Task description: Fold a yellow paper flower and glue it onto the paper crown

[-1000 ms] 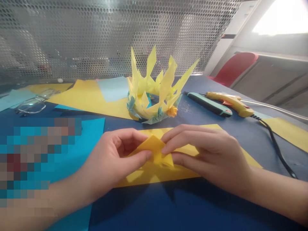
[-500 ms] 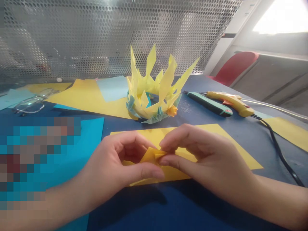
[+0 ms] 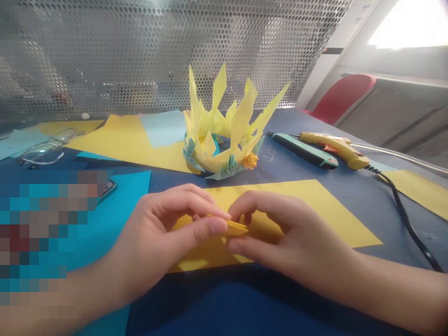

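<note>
A small piece of folded yellow paper (image 3: 236, 228) is held over a flat yellow sheet (image 3: 315, 210). My left hand (image 3: 175, 228) pinches it between thumb and fingers, covering most of it. From the other side, the thumb and curled fingers of my right hand (image 3: 287, 228) close around its pointed end; how firmly they touch is hard to see. Behind both hands stands a pale yellow paper crown (image 3: 241, 121) with tall points, blue-green paper leaves and an orange paper rose (image 3: 250, 161) on its base.
Right of the crown lie a green utility knife (image 3: 304, 150) and a yellow hot glue gun (image 3: 336, 145) with a black cord (image 3: 402, 210). Blue paper (image 3: 136, 196), more yellow sheets (image 3: 129, 144) and glasses (image 3: 45, 151) are at left. A perforated metal panel (image 3: 140, 56) borders the back.
The folded paper has turned so its layered, pointed end faces right. My left thumb has shifted up onto it, and my right fingers have moved slightly lower around its end.
</note>
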Tool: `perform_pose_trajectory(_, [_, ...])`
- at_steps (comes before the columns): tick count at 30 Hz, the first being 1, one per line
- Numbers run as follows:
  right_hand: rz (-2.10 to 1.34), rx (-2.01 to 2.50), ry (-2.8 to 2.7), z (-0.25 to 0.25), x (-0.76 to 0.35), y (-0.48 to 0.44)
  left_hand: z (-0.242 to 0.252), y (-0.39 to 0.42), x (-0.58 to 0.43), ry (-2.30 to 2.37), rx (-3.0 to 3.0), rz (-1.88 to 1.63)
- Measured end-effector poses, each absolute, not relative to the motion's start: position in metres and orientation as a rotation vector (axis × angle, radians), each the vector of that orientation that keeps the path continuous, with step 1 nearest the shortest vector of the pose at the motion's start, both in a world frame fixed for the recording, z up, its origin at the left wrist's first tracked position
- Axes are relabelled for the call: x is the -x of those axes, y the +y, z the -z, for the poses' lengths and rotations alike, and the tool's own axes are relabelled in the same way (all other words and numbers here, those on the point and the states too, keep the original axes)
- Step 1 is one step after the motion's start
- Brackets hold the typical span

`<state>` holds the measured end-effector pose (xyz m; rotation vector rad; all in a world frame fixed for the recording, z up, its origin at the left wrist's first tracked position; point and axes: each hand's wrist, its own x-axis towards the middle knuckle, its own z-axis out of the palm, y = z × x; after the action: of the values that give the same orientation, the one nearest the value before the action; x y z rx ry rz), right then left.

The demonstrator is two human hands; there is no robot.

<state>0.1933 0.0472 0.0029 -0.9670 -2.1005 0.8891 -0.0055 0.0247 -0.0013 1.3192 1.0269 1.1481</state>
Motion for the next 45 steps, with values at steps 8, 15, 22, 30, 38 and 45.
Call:
perform_pose_trajectory(8, [-0.897, 0.958, -1.96, -0.0014, -0.1949, 0.0469, 0.0044, 0.0231, 0.005, 1.131, -1.253, -1.131])
perform_pose_trajectory(15, [-0.835, 0.985, -1.965, -0.0019, -0.1941, 0.0487, 0.0006, 0.0217, 0.0035, 1.21, -1.288, -1.107])
perform_pose_trajectory(22, [-0.799, 0.995, -1.986, -0.0046, -0.1953, 0.0494, 0.0011, 0.023, 0.0025, 1.112, -1.228, -1.1])
perform_pose_trajectory(30, [-0.808, 0.896, -1.975, -0.0045, -0.194, 0.048, 0.002, 0.0239, 0.0029, 1.075, -1.2, -1.065])
perform_pose_trajectory(38, [-0.76, 0.792, -2.039, -0.0081, -0.1953, 0.044, 0.0025, 0.0186, 0.0032, 1.031, -1.158, -0.984])
perform_pose_trajectory(45, [-0.753, 0.78, -2.102, -0.0099, -0.1941, 0.0431, 0.0035, 0.0206, 0.0031, 1.077, -1.232, -0.888])
